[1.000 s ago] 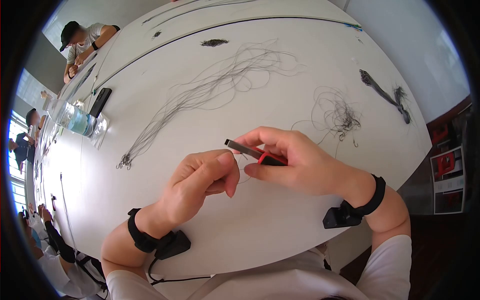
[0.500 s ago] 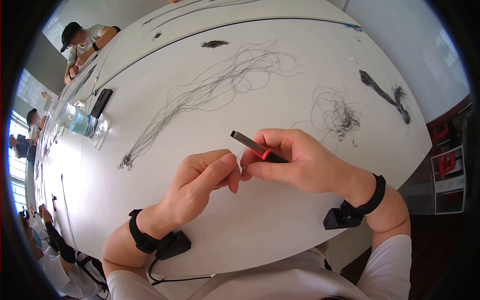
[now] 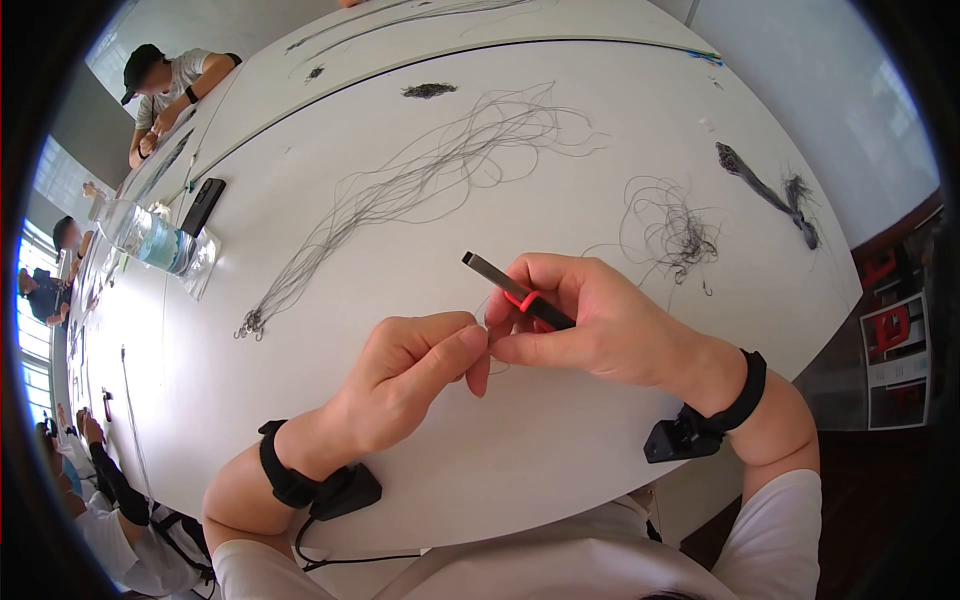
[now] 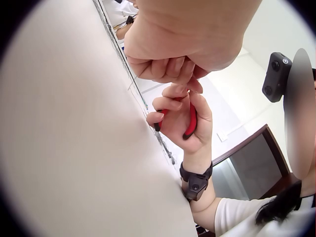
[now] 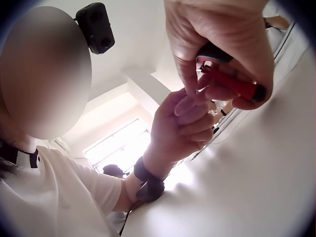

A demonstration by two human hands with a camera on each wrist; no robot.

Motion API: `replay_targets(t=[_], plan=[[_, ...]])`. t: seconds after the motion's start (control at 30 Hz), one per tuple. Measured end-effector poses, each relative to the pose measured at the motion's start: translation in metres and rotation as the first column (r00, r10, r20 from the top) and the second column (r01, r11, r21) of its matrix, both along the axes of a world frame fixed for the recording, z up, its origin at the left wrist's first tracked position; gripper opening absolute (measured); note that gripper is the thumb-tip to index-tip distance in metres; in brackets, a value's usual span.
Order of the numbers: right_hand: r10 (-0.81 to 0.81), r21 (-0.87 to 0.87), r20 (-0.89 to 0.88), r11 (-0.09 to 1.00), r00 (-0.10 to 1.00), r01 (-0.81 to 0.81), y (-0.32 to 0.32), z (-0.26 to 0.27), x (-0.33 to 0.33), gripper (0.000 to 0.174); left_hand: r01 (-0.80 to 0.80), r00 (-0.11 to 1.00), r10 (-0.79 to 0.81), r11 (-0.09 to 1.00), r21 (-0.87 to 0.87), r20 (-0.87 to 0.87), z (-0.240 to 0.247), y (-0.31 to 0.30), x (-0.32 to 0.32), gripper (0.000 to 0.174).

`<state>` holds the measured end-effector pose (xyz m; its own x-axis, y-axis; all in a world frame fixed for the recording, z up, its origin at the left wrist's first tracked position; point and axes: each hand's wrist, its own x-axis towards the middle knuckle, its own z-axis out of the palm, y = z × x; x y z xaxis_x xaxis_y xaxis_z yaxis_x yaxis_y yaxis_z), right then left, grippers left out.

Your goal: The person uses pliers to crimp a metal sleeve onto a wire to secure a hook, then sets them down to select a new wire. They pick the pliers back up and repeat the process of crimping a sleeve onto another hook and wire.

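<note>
My left hand (image 3: pixel 410 375) pinches a thin fishing line (image 3: pixel 501 369) between thumb and forefinger; its other fingers are curled. My right hand (image 3: pixel 610 320) holds small pliers (image 3: pixel 492 275) with red-and-black handles in its palm, the metal head pointing up and left. Its thumb and forefinger tips meet the left fingertips at the line. Whatever small piece lies between the fingertips is hidden. In the left wrist view the red pliers handle (image 4: pixel 191 120) shows under the right fingers. The right wrist view shows a red handle (image 5: pixel 232 84) along the right palm.
A long bundle of lines (image 3: pixel 350 215) with hooks (image 3: pixel 250 322) lies left on the white table (image 3: pixel 480 470). To the right are a tangle of hooked line (image 3: pixel 685 235) and a dark bundle (image 3: pixel 765 187). Further left stand a water bottle (image 3: pixel 150 240) and a black case (image 3: pixel 203 205).
The right hand has drawn its fingertips in to the left fingertips, and the pliers have turned to point more upward. The left hand has shifted slightly right.
</note>
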<state>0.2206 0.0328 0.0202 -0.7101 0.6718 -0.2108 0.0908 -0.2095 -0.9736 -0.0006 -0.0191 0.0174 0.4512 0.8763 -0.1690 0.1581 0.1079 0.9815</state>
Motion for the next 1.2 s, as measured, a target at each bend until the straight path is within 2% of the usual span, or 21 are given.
replay_targets(t=[0.17, 0.27, 0.33, 0.37, 0.43, 0.47, 0.53, 0.67, 0.73, 0.83, 0.97, 1.03, 1.07, 1.13, 1.17, 1.2], plan=[[-0.030, 0.015, -0.020, 0.999, 0.999, 0.030, 0.000, 0.000, 0.001, 0.017, -0.001, 0.999, 0.002, 1.000, 0.030, -0.032, -0.001, 0.001, 0.000, 0.044], [-0.049, 0.115, 0.034, 0.992, 0.998, 0.044, -0.001, 0.003, 0.002, 0.016, -0.028, 0.998, 0.031, 0.998, 0.051, -0.046, 0.003, 0.001, 0.003, 0.045], [-0.166, 0.395, 0.065, 0.910, 0.984, 0.128, -0.003, -0.003, 0.000, 0.016, -0.076, 0.990, 0.078, 0.997, 0.019, -0.114, 0.005, 0.002, 0.004, 0.045], [-0.163, 0.395, 0.066, 0.910, 0.984, 0.124, -0.003, -0.005, 0.000, 0.016, -0.080, 0.990, 0.082, 0.997, 0.019, -0.112, 0.004, 0.002, 0.004, 0.045], [-0.243, 0.610, 0.067, 0.777, 0.968, 0.153, -0.004, -0.007, -0.002, 0.018, -0.132, 0.986, 0.128, 0.991, -0.027, -0.103, 0.001, 0.002, 0.003, 0.042], [-0.239, 0.611, 0.068, 0.778, 0.969, 0.149, -0.004, -0.006, -0.002, 0.018, -0.136, 0.986, 0.133, 0.990, -0.027, -0.101, -0.002, 0.003, 0.002, 0.042], [-0.297, 0.870, 0.083, 0.487, 0.951, 0.076, -0.004, -0.004, 0.000, 0.023, -0.122, 0.992, 0.123, 0.992, 0.014, -0.043, -0.009, 0.003, 0.001, 0.035], [-0.310, 0.910, 0.066, 0.409, 0.949, 0.070, -0.003, -0.006, -0.001, 0.027, -0.112, 0.991, 0.114, 0.993, 0.030, -0.072, -0.009, 0.004, 0.002, 0.028], [-0.310, 0.937, 0.069, 0.346, 0.948, 0.045, -0.002, -0.006, -0.001, 0.028, -0.148, 0.988, 0.150, 0.988, 0.048, -0.048, -0.011, 0.004, 0.002, 0.022], [-0.309, 0.950, 0.056, 0.309, 0.950, 0.044, -0.002, -0.007, -0.001, 0.030, -0.193, 0.979, 0.196, 0.980, 0.058, -0.057, -0.014, 0.005, 0.003, 0.019], [-0.294, 0.952, 0.072, 0.306, 0.953, 0.023, -0.003, -0.006, -0.002, 0.028, -0.207, 0.974, 0.211, 0.977, 0.055, -0.085, -0.010, 0.005, 0.003, 0.017], [-0.263, 0.815, -0.023, 0.554, 0.965, 0.170, -0.005, -0.009, -0.002, 0.021, -0.201, 0.971, 0.207, 0.978, 0.061, -0.123, -0.008, 0.006, 0.003, 0.017], [-0.262, 0.815, -0.022, 0.554, 0.965, 0.169, -0.004, -0.008, -0.002, 0.021, -0.202, 0.970, 0.208, 0.978, 0.061, -0.122, -0.007, 0.006, 0.002, 0.017], [-0.290, 0.649, -0.001, 0.728, 0.957, 0.221, -0.002, -0.008, 0.000, 0.014, -0.201, 0.968, 0.204, 0.979, 0.033, -0.147, -0.004, 0.006, 0.002, 0.015], [-0.290, 0.649, 0.000, 0.728, 0.957, 0.221, -0.002, -0.006, 0.001, 0.014, -0.202, 0.968, 0.204, 0.979, 0.034, -0.146, -0.004, 0.006, 0.002, 0.015], [-0.270, 0.549, 0.058, 0.813, 0.961, 0.195, -0.002, -0.004, 0.002, 0.013, -0.198, 0.970, 0.202, 0.979, 0.044, -0.135, -0.005, 0.006, 0.003, 0.016]])
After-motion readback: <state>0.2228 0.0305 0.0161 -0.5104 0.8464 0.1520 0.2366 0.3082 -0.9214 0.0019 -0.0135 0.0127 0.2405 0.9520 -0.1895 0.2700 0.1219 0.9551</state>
